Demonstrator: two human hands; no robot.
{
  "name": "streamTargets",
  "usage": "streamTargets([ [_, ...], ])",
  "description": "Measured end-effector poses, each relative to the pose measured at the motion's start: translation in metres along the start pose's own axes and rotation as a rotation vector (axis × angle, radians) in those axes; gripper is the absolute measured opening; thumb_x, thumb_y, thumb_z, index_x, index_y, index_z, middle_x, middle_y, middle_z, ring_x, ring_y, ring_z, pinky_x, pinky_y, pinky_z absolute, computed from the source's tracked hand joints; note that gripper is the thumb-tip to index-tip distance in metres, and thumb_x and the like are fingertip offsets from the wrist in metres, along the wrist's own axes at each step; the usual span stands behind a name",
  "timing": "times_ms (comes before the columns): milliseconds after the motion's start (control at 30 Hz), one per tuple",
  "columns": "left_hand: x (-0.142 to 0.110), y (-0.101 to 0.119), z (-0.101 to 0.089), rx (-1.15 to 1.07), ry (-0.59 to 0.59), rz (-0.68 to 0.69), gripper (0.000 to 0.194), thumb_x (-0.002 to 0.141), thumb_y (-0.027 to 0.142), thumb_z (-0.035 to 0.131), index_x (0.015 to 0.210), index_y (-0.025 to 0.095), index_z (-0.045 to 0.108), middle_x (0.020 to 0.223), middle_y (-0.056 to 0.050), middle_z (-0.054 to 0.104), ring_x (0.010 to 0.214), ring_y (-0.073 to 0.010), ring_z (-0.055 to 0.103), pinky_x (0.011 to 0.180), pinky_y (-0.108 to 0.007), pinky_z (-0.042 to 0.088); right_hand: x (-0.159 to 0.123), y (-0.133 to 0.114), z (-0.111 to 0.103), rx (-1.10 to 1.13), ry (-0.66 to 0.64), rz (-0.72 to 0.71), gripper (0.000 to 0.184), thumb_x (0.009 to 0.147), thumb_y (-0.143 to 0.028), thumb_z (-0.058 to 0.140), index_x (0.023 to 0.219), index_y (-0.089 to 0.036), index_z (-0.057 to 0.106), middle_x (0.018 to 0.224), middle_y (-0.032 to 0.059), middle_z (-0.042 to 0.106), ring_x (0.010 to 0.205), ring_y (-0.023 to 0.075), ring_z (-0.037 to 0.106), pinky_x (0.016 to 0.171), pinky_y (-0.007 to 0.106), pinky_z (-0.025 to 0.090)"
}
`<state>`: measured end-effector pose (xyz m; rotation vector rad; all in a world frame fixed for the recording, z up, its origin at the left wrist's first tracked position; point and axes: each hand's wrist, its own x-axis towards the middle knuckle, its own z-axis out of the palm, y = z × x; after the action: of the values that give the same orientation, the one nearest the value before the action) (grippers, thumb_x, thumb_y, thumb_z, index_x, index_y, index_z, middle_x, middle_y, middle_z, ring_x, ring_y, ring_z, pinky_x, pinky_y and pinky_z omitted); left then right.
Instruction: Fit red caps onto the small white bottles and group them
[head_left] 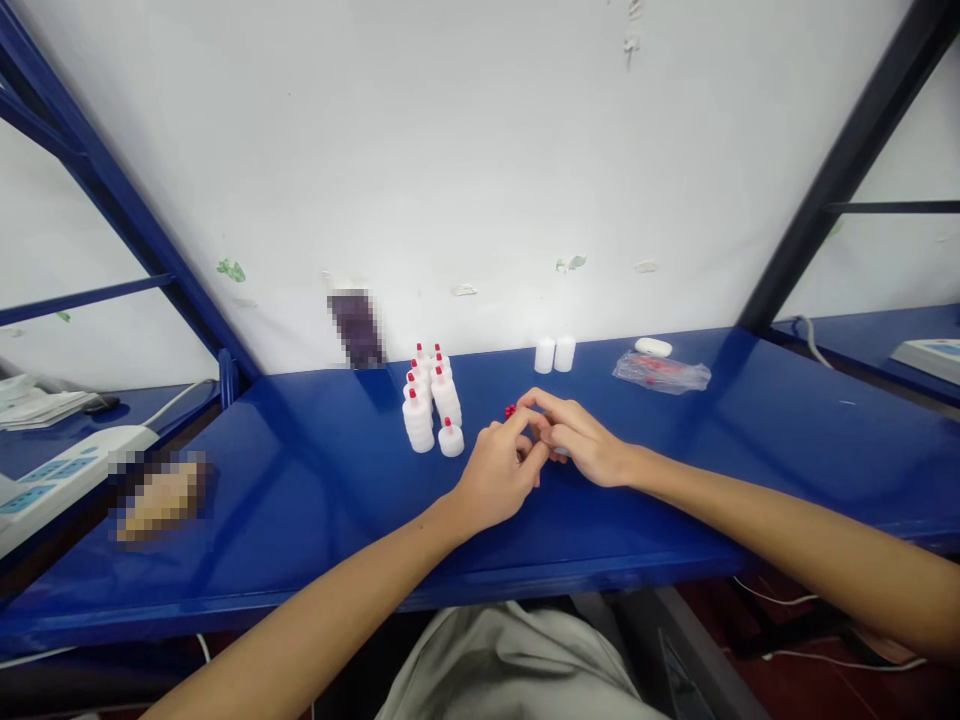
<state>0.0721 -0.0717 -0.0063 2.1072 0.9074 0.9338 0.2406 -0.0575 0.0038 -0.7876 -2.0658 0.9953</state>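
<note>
My left hand point(506, 465) and my right hand point(583, 440) meet over the middle of the blue table, fingertips touching. Both are closed with curled fingers, and they hide most of what is between them. A small whitish piece point(561, 451) shows under the right fingers; its kind is not clear. Just beyond the fingertips lie several tiny red pieces point(511, 411). To the left of my hands, white plastic bottles point(420, 425) with red-tipped nozzles stand upright in two rows. One short white piece with a red tip point(451, 440) sits at their front right.
Two white bottles without red tips point(554, 355) stand near the wall. A clear plastic bag with red pieces point(660, 371) and a white oval case point(652, 347) lie at the right. On the left are a power strip point(71, 480) and a blurred tan item point(163, 500).
</note>
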Motion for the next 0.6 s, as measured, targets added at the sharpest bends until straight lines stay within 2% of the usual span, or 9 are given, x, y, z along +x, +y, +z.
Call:
streamTargets([
  [67,0.000,0.003,-0.007,-0.073,0.031,-0.037,0.013,0.096,0.033,0.043,0.099,0.021,0.049,0.055,0.008,0.057,0.041,-0.0083,0.052,0.048,-0.019,0.041,0.001,0.001,-0.002,-0.010,0.019,-0.016,0.023,0.091,-0.034,0.043,0.110,-0.022,0.048,0.063,-0.0049,0.051,0.053,0.0133,0.049,0.052,0.025,0.036],
  [133,-0.001,0.007,-0.022,-0.043,0.082,-0.050,0.018,0.096,0.037,0.044,0.103,0.021,0.049,0.056,0.008,0.056,0.039,-0.0083,0.051,0.044,-0.018,0.037,0.003,0.004,-0.007,-0.056,0.061,-0.013,0.027,0.095,-0.040,0.041,0.112,-0.021,0.049,0.062,-0.0043,0.052,0.055,0.0140,0.050,0.055,0.026,0.038],
  [233,-0.009,0.014,-0.056,0.297,0.178,-0.002,0.017,0.093,0.034,0.051,0.101,0.020,0.058,0.058,0.005,0.060,0.047,-0.0094,0.054,0.051,-0.020,0.039,0.008,0.009,-0.014,-0.221,0.166,0.027,0.025,0.095,-0.040,0.042,0.100,-0.020,0.056,0.063,-0.0027,0.053,0.057,0.0141,0.050,0.059,0.027,0.038],
  [367,-0.025,0.015,-0.091,0.708,0.206,-0.071,0.019,0.093,0.031,0.051,0.106,0.023,0.063,0.064,0.003,0.066,0.057,-0.0139,0.060,0.059,-0.023,0.038,0.015,0.018,-0.018,-0.448,0.278,0.064,0.018,0.087,-0.029,0.049,0.076,-0.018,0.058,0.076,0.0030,0.060,0.069,0.0166,0.053,0.065,0.029,0.037],
  [433,-0.029,0.011,-0.096,0.820,0.210,-0.107,0.023,0.094,0.031,0.048,0.110,0.023,0.062,0.065,0.002,0.068,0.057,-0.0159,0.061,0.059,-0.025,0.037,0.017,0.022,-0.020,-0.389,0.319,0.093,0.012,0.084,-0.026,0.048,0.077,-0.019,0.056,0.074,0.0020,0.058,0.068,0.0168,0.051,0.065,0.030,0.037],
  [500,-0.030,0.007,-0.096,0.902,0.202,-0.136,0.025,0.095,0.032,0.046,0.112,0.023,0.063,0.068,0.000,0.070,0.060,-0.0182,0.064,0.059,-0.026,0.037,0.020,0.027,-0.026,-0.222,0.365,0.112,0.009,0.079,-0.022,0.045,0.084,-0.021,0.053,0.071,0.0003,0.055,0.066,0.0165,0.049,0.063,0.029,0.037],
  [600,-0.029,0.002,-0.093,0.973,0.185,-0.189,0.029,0.096,0.033,0.044,0.113,0.023,0.064,0.072,-0.003,0.072,0.066,-0.0215,0.067,0.058,-0.026,0.037,0.029,0.033,-0.046,-0.032,0.477,0.073,0.020,0.070,-0.019,0.043,0.089,-0.023,0.046,0.074,0.0011,0.054,0.069,0.0174,0.049,0.062,0.029,0.037],
])
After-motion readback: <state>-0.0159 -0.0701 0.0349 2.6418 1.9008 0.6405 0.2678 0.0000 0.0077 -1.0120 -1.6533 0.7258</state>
